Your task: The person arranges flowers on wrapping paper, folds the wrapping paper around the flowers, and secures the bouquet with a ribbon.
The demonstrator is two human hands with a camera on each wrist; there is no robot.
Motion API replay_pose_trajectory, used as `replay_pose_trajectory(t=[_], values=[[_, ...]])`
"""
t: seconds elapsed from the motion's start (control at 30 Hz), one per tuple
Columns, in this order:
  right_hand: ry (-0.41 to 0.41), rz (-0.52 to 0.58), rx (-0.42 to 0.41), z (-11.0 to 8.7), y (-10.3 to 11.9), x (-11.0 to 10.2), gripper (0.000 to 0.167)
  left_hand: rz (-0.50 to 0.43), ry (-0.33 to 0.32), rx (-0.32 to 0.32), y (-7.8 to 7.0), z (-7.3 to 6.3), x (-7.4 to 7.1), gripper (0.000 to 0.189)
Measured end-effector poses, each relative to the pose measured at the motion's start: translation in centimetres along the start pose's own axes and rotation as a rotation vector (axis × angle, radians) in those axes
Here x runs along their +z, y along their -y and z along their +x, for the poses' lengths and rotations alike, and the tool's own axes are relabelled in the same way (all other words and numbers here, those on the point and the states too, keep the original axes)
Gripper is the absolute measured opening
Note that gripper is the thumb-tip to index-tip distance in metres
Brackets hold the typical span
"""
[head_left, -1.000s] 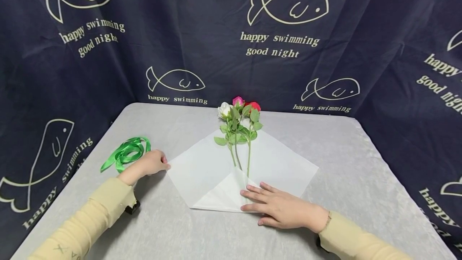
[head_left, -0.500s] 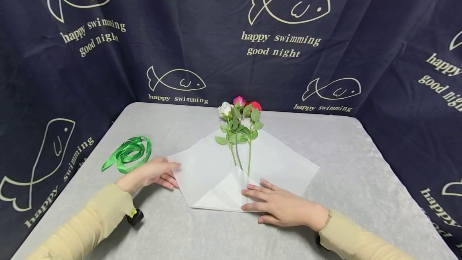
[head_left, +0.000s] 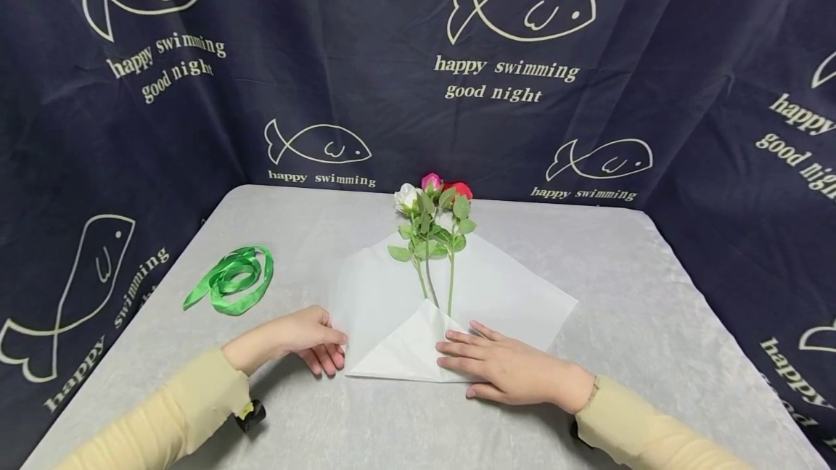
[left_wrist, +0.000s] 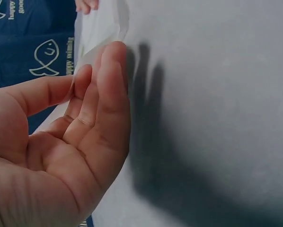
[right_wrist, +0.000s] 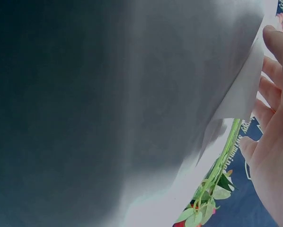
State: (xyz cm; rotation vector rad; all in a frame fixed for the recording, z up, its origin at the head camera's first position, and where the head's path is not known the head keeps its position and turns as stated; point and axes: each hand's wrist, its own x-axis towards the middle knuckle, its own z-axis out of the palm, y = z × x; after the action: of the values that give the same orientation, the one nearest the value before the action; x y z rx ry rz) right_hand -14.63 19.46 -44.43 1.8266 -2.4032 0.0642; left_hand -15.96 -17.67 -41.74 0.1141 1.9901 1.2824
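A sheet of white wrapping paper [head_left: 516, 289] lies on the table, its bottom corner folded up over the lower ends of the flower stems [head_left: 452, 274]. Above the paper's far corner show a white rose [head_left: 406, 198], a pink rose [head_left: 431, 182] and a red rose [head_left: 460, 191], with green leaves. My left hand [head_left: 300, 339] pinches the paper's left edge between thumb and index finger; the left wrist view shows the thin sheet [left_wrist: 100, 28] running into that pinch. With fingers spread and straight, my right hand [head_left: 516, 367] rests on the folded flap [head_left: 401, 347] near the bottom edge.
Left of the paper, a loosely coiled green ribbon [head_left: 238, 281] lies on the table. A grey cloth [head_left: 627, 354] covers the tabletop. Dark blue curtains [head_left: 392, 56] with fish prints stand right behind the far edge and at both sides.
My left hand has moved right and nearer to me, drawing the paper's left corner inward, so the left edge now stands closer to the stems. My right hand stays in place.
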Motion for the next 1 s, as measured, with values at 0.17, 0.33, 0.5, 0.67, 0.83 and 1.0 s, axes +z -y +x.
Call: replay_pose_trajectory(t=[0.17, 0.33, 0.5, 0.67, 0.83, 1.0], values=[[0.001, 0.002, -0.003, 0.1, 0.0, -0.1, 0.052, 0.008, -0.005, 0.044, -0.7, -0.6, -0.5, 0.023], [-0.003, 0.004, -0.004, 0.1, -0.1, 0.0, 0.051, -0.007, -0.019, 0.093, -2.2, -1.2, -0.7, 0.021], [-0.006, 0.000, -0.005, 0.1, -0.2, 0.1, 0.050, -0.026, -0.034, 0.144, -4.0, -1.3, -0.3, 0.020], [-0.010, -0.002, -0.005, 0.1, -0.2, 0.0, 0.050, -0.040, -0.045, 0.178, -6.0, -1.1, 0.5, 0.021], [-0.034, 0.025, -0.002, 0.1, -0.1, 0.0, 0.047, -0.031, -0.059, 0.189, -8.0, -0.2, 1.4, 0.023], [-0.041, 0.026, 0.007, 0.2, 0.0, -0.1, 0.045, 0.000, -0.036, 0.229, -9.8, 0.8, 2.3, 0.023]])
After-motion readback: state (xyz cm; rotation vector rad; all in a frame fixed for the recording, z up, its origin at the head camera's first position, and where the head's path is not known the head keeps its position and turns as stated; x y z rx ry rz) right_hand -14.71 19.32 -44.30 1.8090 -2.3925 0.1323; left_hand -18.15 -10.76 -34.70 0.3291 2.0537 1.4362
